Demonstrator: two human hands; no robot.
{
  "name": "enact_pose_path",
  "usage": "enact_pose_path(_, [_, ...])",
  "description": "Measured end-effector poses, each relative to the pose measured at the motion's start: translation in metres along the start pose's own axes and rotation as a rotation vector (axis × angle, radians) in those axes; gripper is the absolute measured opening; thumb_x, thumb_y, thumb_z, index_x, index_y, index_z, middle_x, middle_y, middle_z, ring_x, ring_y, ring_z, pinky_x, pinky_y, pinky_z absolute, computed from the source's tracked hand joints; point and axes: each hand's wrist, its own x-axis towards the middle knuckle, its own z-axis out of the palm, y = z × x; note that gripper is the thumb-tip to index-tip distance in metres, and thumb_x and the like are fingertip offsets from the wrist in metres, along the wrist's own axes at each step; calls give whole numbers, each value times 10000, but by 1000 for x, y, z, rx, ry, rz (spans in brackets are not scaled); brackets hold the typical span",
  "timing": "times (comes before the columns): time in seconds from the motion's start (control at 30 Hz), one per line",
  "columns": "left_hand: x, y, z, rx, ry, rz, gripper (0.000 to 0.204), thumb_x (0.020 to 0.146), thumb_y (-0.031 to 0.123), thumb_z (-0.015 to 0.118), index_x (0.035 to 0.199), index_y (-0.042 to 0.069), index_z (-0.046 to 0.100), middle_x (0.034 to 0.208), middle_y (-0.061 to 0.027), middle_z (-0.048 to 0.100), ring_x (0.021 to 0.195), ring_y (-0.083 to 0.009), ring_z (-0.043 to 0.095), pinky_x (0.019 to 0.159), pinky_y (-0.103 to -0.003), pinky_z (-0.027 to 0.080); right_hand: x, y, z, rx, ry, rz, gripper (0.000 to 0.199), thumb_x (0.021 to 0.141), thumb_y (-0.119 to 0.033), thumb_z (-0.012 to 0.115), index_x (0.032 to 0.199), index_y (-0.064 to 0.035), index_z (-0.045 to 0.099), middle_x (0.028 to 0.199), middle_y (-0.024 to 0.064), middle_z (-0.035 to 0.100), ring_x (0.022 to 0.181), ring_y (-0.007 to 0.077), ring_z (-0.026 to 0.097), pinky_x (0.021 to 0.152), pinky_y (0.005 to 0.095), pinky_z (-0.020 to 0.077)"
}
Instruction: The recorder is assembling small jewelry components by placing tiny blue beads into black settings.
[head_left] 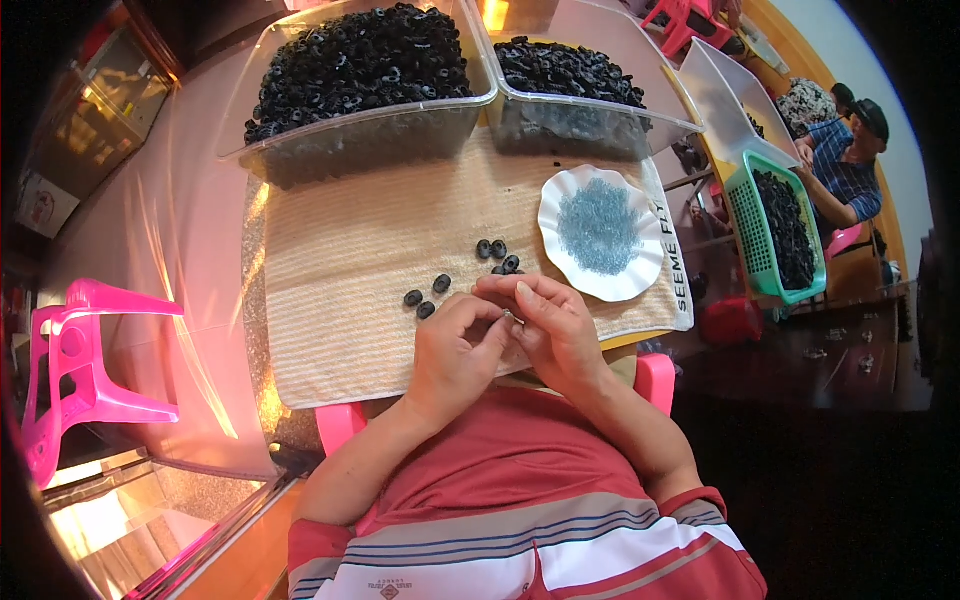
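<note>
My left hand (455, 350) and my right hand (555, 325) meet over the near edge of a beige woven mat (350, 260). Their fingertips pinch a tiny metal piece (510, 318) together between them. Several small black rings (432, 290) lie loose on the mat just beyond my fingers. A white scalloped plate (555, 205) holding a heap of small grey-blue metal springs (600, 225) sits to the right of the rings, close to my right hand.
Two clear plastic tubs (380, 125) (590, 120) full of black rings stand at the mat's far edge. A pink stool (80, 370) is at left. At right, another person (850, 160) sits by a green basket (745, 215) of black parts.
</note>
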Motion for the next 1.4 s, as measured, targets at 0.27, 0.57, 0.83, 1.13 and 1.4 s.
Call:
enact_pose_path(0.27, [6, 0, -9, -428, -68, -319, 161, 960, 104, 714, 1015, -47, 701, 902, -56, 729, 789, -98, 677, 711, -257, 562, -1, 7, -11, -427, -13, -197, 277, 1017, -116, 617, 1239, 38, 676, 1225, 95, 664, 1138, 168, 609, 1005, 300, 465])
enact_pose_path(0.57, [9, -7, -14, -627, -119, -375, 198, 981, 129, 699, 1078, -44, 700, 954, -64, 723, 825, -100, 678, 737, -260, 599, 6, -6, -16, -837, -197, -438, 276, 973, 8, 628, 1245, 12, 674, 1120, 97, 654, 1033, 180, 612, 911, 279, 481])
enact_pose_path(0.83, [11, -8, -13, -602, -136, -389, 214, 985, 122, 690, 1129, -35, 704, 984, -64, 729, 831, -98, 675, 729, -254, 594, 7, -25, -16, -1072, -276, -432, 218, 981, 5, 621, 1192, 20, 677, 1075, 93, 669, 959, 168, 640, 842, 269, 508])
enact_pose_path(1.13, [14, -5, -16, -447, -135, -325, 156, 964, 91, 704, 1056, -34, 721, 898, -46, 728, 763, -93, 675, 694, -246, 577, 18, -37, -20, -826, -160, -58, 221, 971, -91, 697, 1159, 23, 670, 1036, 43, 705, 934, 88, 660, 828, 250, 547])
enact_pose_path(1.4, [12, 1, -17, -440, -105, -309, 141, 959, 91, 712, 1029, -31, 721, 894, -45, 730, 755, -92, 673, 685, -246, 561, 23, -30, -23, -628, -83, -73, 206, 1020, -181, 651, 1049, 18, 698, 882, 39, 704, 789, 98, 669, 725, 251, 564])
